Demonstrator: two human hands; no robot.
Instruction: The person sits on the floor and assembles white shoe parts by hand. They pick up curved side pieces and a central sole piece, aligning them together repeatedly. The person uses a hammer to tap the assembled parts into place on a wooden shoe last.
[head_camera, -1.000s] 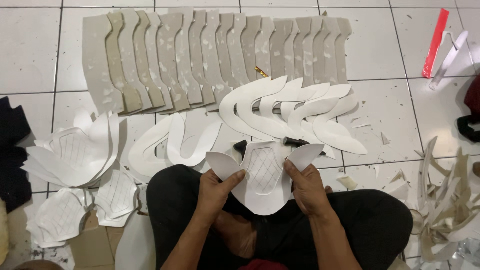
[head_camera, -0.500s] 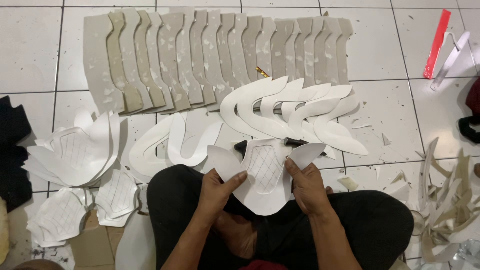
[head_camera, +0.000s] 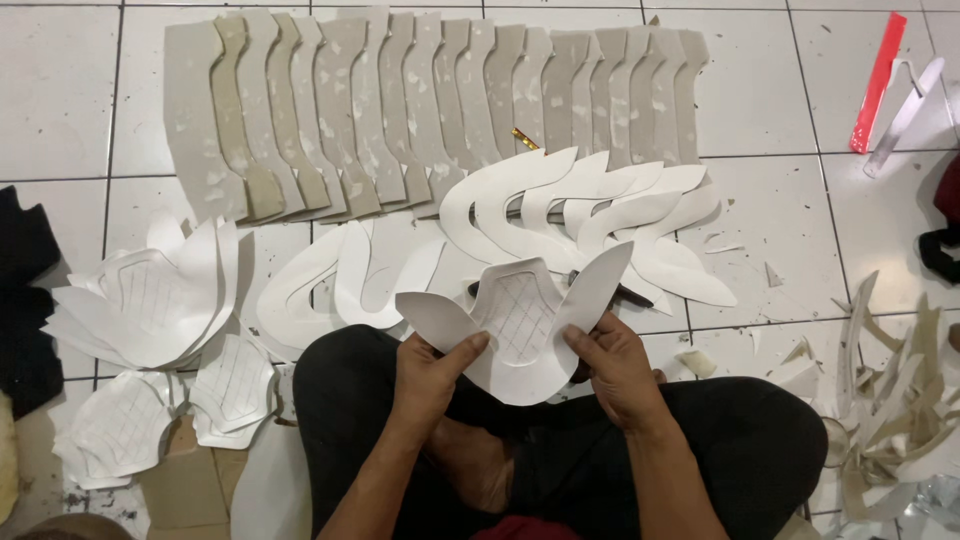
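I sit cross-legged on a tiled floor and hold a white cut shoe-upper piece (head_camera: 520, 325) with a stitched grid panel above my lap. My left hand (head_camera: 430, 375) pinches its left wing, thumb on top. Its right side is gripped by my right hand (head_camera: 612, 368). Just beyond the piece lie several curved white pieces (head_camera: 590, 210) fanned out on the floor, and a dark tool (head_camera: 630, 297) peeks out behind the piece's right wing.
A row of several beige strips (head_camera: 400, 110) lies further out. A stack of white pieces (head_camera: 150, 295) sits at left, smaller ones (head_camera: 235, 385) below it. Offcuts (head_camera: 900, 400) pile at right. A red strip (head_camera: 878, 80) lies far right, black material (head_camera: 25, 300) at the left edge.
The held piece has shifted only slightly between my hands; my fingers have adjusted their grip a little. Nothing else has moved.
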